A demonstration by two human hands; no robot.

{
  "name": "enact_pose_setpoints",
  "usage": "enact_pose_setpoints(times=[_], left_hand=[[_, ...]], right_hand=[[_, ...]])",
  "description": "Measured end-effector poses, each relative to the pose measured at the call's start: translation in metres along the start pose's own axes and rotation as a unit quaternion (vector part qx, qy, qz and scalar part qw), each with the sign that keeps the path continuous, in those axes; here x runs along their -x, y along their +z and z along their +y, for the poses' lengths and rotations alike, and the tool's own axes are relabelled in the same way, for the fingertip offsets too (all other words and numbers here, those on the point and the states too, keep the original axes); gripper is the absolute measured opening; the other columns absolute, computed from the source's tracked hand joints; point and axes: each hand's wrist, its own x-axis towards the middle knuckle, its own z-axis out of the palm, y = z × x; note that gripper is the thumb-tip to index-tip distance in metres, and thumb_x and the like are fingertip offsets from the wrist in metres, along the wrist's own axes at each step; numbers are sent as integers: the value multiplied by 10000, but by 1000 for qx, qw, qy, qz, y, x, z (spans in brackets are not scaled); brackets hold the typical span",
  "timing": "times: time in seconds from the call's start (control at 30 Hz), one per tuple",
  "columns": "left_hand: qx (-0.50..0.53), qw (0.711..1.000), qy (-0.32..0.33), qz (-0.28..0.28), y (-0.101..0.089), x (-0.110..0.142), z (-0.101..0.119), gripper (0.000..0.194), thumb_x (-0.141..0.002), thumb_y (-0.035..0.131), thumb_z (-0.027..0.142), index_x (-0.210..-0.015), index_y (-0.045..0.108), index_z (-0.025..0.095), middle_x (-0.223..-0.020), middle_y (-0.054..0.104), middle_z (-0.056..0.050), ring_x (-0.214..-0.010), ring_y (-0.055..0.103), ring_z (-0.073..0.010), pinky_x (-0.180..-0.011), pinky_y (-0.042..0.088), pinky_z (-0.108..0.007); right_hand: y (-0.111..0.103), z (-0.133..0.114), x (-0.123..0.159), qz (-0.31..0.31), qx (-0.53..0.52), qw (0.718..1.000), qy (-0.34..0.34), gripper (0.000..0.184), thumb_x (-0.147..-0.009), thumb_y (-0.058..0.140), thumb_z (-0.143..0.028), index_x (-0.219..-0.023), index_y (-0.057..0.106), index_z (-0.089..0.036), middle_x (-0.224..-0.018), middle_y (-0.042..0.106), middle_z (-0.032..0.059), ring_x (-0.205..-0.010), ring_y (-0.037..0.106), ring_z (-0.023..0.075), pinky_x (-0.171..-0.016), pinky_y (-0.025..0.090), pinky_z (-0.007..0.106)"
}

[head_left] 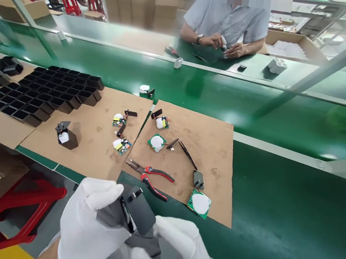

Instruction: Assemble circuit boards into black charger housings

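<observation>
Both my hands wear white gloves. A black plug-in power adapter housing is gripped by my left hand, fingers closed round it. Its flat cover with metal plug pins sits tilted over the opening, leaving a gap on the left side. The fingers of my right hand pinch the cover's right edge; its lower fingers are blurred. Just beyond lie red-and-black pliers. To the right, a green circuit board with a white pad lies beside another plug cover.
Black tweezers and several circuit boards lie on cardboard. Rows of black housings stand left, with one part-filled housing nearer. A green conveyor belt runs behind; a co-worker sits across it.
</observation>
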Motion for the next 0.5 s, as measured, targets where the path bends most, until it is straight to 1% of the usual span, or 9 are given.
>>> enact_pose_setpoints(times=[0.03,0.1,0.17,0.2,0.23,0.3,0.37,0.43,0.5], left_hand=[[-20,1000,1,7,5,-1,0,431,-749,763,181,-1125,586,297,-1019,626,-25,-860,686,-236,-713,592,-389],[-48,998,-28,4,12,-6,-4,452,-708,827,244,-1073,561,264,-1013,601,-27,-877,674,-234,-747,584,-388],[-14,994,-105,-26,13,-10,-13,447,-707,836,308,-1037,542,246,-1001,619,-33,-875,691,-238,-764,591,-392],[28,986,-155,-50,12,-11,-19,422,-724,815,323,-1035,543,241,-989,645,-37,-857,706,-235,-761,598,-390],[79,972,-207,-76,10,-12,-26,387,-742,791,319,-1035,551,235,-977,676,-41,-837,723,-232,-759,606,-386],[187,926,-304,-120,7,-10,-41,317,-778,761,297,-1027,581,218,-969,728,-58,-818,748,-229,-744,616,-372],[297,860,-391,-143,7,-5,-55,289,-798,793,323,-987,606,209,-948,736,-58,-779,742,-219,-667,598,-332],[400,787,-450,-135,11,2,-68,354,-788,854,382,-997,622,214,-917,716,-33,-701,706,-187,-600,558,-293],[464,738,-476,-119,15,9,-78,467,-765,891,441,-1102,644,233,-908,708,-20,-688,692,-179,-627,564,-299]], right_hand=[[-5,10,-1,5,21,1000,5,227,-976,709,-365,-1193,656,-322,-951,738,6,-755,740,169,-669,612,285],[-17,32,-5,27,124,992,-4,155,-986,694,-328,-1137,678,-299,-976,751,18,-850,750,187,-788,601,317],[-32,56,-12,53,231,971,4,138,-999,681,-345,-1112,706,-270,-1012,762,49,-950,742,230,-882,566,378],[-39,67,-16,59,273,960,17,160,-1007,667,-373,-1106,715,-257,-1029,765,64,-969,732,252,-886,550,405],[-45,77,-22,49,303,951,34,188,-1012,652,-397,-1101,722,-246,-1030,767,72,-960,724,266,-865,540,419],[-54,91,-38,4,346,936,58,220,-1007,637,-415,-1087,738,-236,-1048,773,78,-911,711,272,-809,522,418],[-54,100,-60,-44,376,924,62,213,-992,644,-392,-1083,754,-234,-1085,778,77,-897,710,271,-789,503,408],[-45,103,-86,-85,394,912,72,217,-993,640,-366,-1119,759,-236,-1106,778,73,-916,714,272,-792,484,396],[-31,105,-111,-116,415,898,91,242,-1000,628,-356,-1164,756,-233,-1110,769,82,-926,713,274,-786,464,385]])
